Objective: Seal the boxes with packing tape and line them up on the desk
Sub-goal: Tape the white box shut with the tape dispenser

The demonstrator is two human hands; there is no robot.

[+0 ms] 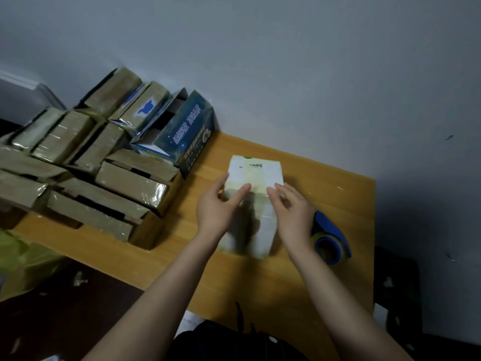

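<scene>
Hands first: left hand (217, 207) and right hand (292, 208) are both spread out, fingers pretty much straight, not gripping anything, with the fingertips laid on the top of the white box (256, 170). That box sits roughly mid-desk (335, 277), long way pointing far, with a yellowish strip of tape along its top. Blue tape dispenser (329, 238) lies on the desk just right of the right wrist. Over on the left there's a messy pile of taped brown boxes (130, 183), and a dark blue box (188, 136) with its end open sits at the far side, touching the pile and close to the wall (286, 74).
</scene>
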